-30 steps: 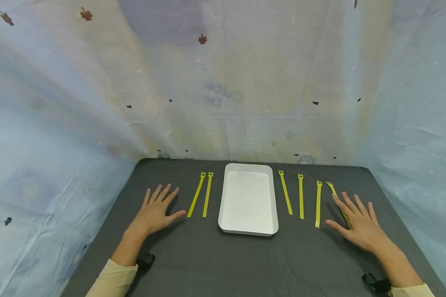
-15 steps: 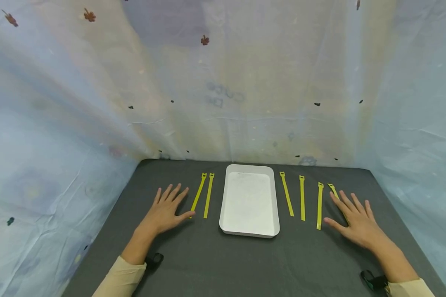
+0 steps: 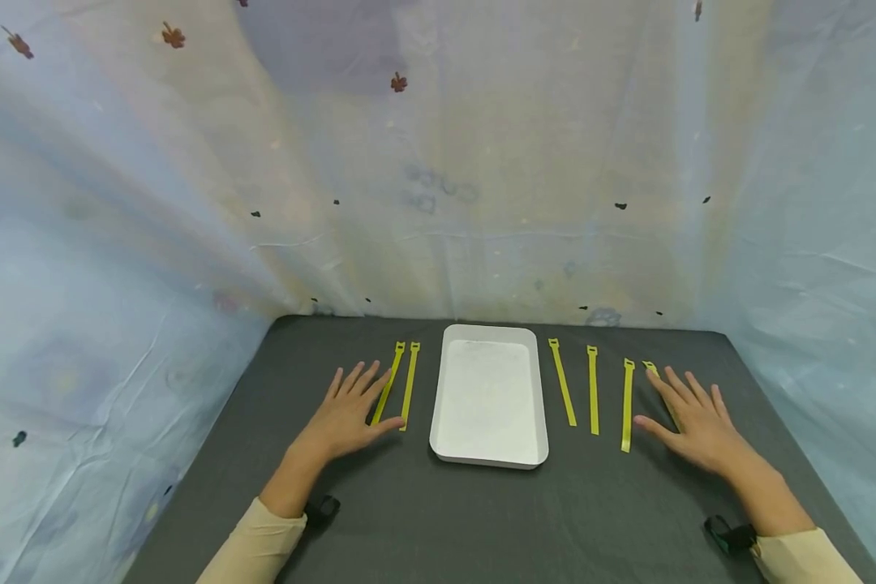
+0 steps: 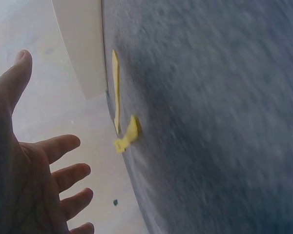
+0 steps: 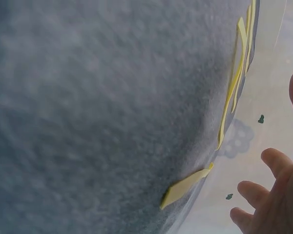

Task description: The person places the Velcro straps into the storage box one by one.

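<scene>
Two yellow cable straps, each with a slotted head, lie left of a white tray. My left hand is spread over the table, its fingers overlapping the outer strap and its thumb at the lower end of the inner strap. In the left wrist view, the palm and fingers show nothing held. Several more straps lie right of the tray. My right hand, fingers spread, partly hides the outermost strap. Under that hand, the right wrist view shows a yellow strap on the cloth.
Dark grey cloth covers the table. Pale printed curtains rise behind it and along both sides. A black wrist strap sits at the left cuff, another black strap at the right cuff.
My left hand has moved right, from beside the left straps to over them. My right hand has shifted slightly left. The straps and tray stay in place.
</scene>
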A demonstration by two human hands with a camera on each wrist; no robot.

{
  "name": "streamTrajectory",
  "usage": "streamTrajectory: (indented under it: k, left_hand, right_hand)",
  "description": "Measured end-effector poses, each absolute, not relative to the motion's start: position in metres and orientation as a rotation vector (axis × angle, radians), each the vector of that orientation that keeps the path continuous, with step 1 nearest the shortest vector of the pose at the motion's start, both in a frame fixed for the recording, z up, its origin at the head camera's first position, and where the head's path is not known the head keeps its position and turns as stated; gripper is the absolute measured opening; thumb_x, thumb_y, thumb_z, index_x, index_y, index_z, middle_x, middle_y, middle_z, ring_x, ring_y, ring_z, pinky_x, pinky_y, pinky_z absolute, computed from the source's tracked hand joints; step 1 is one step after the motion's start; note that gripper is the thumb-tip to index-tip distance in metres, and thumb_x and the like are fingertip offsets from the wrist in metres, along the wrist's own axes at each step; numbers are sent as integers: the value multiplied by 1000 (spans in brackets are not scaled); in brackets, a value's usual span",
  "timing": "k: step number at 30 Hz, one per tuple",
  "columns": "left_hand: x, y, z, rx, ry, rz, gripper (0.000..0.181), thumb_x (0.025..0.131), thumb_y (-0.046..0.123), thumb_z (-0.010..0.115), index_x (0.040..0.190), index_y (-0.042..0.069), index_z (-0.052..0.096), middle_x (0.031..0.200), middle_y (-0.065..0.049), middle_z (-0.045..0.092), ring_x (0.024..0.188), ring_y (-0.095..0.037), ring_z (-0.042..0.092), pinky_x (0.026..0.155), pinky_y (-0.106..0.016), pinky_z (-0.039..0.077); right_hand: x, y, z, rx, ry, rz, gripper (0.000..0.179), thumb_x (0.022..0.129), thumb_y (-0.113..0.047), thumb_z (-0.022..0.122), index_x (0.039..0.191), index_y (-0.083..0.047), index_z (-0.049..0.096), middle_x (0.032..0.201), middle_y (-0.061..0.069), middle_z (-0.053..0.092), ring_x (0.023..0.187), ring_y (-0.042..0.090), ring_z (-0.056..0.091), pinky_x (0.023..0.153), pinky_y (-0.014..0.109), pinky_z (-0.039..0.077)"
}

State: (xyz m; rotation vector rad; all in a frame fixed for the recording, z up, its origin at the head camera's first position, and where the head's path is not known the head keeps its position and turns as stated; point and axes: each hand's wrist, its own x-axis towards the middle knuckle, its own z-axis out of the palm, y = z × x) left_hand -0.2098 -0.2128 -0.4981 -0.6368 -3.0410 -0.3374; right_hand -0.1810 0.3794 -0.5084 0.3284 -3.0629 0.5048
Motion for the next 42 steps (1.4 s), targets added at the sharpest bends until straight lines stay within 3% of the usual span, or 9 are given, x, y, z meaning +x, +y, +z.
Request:
streamTrajectory:
  k: [10, 16, 27, 42]
  left_hand:
    - [-212, -189, -500, -724, -3071, -338, 104, 96, 85, 50, 172, 16, 28, 178, -14, 22, 165, -39, 15, 132, -65, 6]
    - [-210, -176, -497, -783, -3083, -335, 104, 97, 82, 50, 172, 15, 25, 179, -13, 18, 166, -37, 13, 133, -60, 4]
    - [-207, -153, -499, -892, -3088, -329, 108, 98, 83, 49, 173, 12, 19, 180, -12, 16, 166, -35, 12, 134, -59, 9]
    - [-203, -128, -502, -952, -3105, -378, 117, 95, 81, 58, 172, 5, 16, 180, -16, 13, 166, -32, 11, 134, -54, 15]
  right_hand:
    - [-197, 384, -506, 314, -3076, 516, 96, 104, -61, 63, 173, -12, 18, 171, 36, 19, 155, 64, 13, 123, 79, -5]
    - [-205, 387, -508, 315, -3082, 519, 96, 104, -61, 62, 173, -12, 17, 170, 38, 20, 153, 66, 14, 122, 81, -3]
    - [-220, 387, -505, 338, -3096, 515, 96, 104, -56, 66, 171, -5, 21, 165, 43, 25, 146, 68, 26, 111, 86, 22]
    - [-234, 391, -504, 336, -3108, 573, 95, 104, -56, 66, 165, 5, 27, 159, 45, 32, 141, 70, 31, 107, 87, 26]
